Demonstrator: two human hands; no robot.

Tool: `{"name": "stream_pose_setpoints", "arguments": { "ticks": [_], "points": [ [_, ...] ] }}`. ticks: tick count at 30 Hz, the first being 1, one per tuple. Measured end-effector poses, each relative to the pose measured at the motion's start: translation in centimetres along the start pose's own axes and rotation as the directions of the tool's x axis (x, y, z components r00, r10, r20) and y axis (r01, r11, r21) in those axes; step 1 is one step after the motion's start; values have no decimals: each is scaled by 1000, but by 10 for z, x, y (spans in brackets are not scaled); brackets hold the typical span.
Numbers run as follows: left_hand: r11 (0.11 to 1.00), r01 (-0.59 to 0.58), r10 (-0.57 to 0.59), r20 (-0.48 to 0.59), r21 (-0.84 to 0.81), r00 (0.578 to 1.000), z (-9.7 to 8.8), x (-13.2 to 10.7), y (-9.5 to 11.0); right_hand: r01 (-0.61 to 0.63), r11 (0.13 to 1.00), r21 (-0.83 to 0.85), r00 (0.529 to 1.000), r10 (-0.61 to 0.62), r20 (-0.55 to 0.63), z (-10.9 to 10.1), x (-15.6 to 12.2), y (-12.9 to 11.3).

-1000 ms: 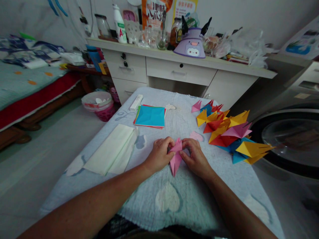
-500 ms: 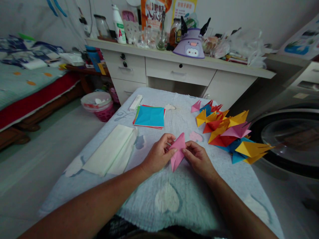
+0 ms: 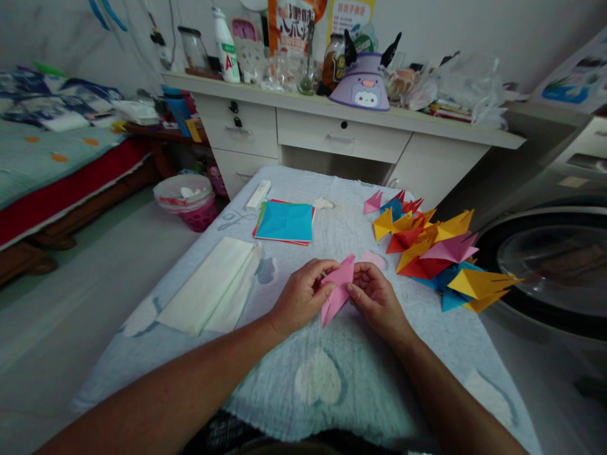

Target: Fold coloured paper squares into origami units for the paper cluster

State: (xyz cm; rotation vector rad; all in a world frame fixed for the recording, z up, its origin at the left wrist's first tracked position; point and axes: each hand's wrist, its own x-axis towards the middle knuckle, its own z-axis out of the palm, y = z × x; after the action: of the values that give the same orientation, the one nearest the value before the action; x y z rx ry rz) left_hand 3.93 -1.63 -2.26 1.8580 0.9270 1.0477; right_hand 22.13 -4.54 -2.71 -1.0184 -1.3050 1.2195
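A pink folded origami paper (image 3: 338, 289), narrow and diamond-like, is held above the cloth-covered table between both hands. My left hand (image 3: 303, 289) pinches its left edge, thumb on the near face and fingers behind. On the right edge, my right hand (image 3: 374, 294) grips with thumb and fingertips. The paper's lower end points toward me, and its lower part looks split. Beyond the hands lies a stack of square coloured paper (image 3: 287, 220), blue on top. To the right sits a pile of folded paper cranes (image 3: 429, 243) in yellow, red, blue and pink.
A folded whitish cloth or paper (image 3: 208, 284) lies on the left of the table (image 3: 289, 392), and a small white box (image 3: 258, 195) near its far left edge. Behind stands a white desk (image 3: 332, 136) with jars and a purple visor (image 3: 361, 82). A washing machine (image 3: 559, 253) is at right.
The pink paper has tilted slightly, its lower tip shifting left and its upper tip a little right. Both hands have adjusted their fingers slightly while keeping hold of it.
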Motion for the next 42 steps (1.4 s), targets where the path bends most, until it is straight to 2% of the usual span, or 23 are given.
{"name": "stream_pose_setpoints", "arguments": {
  "ticks": [6,13,18,30,42],
  "points": [
    [1000,-11,11,-20,5,1000,0,0,2,-12,999,38,999,11,35,-1,-4,-7],
    [998,-70,70,15,-11,997,0,1,2,-33,998,45,999,34,-8,-2,-3,-8],
    [998,-27,30,54,-50,998,0,-1,1,-32,999,7,999,32,-39,-1,-2,-9],
    [960,-277,271,109,48,956,-3,-2,5,-32,999,19,998,33,-50,-4,-2,-11],
    [935,-333,313,155,124,937,-2,-5,2,-45,999,15,998,45,-46,-5,-4,-12]
  ]
}}
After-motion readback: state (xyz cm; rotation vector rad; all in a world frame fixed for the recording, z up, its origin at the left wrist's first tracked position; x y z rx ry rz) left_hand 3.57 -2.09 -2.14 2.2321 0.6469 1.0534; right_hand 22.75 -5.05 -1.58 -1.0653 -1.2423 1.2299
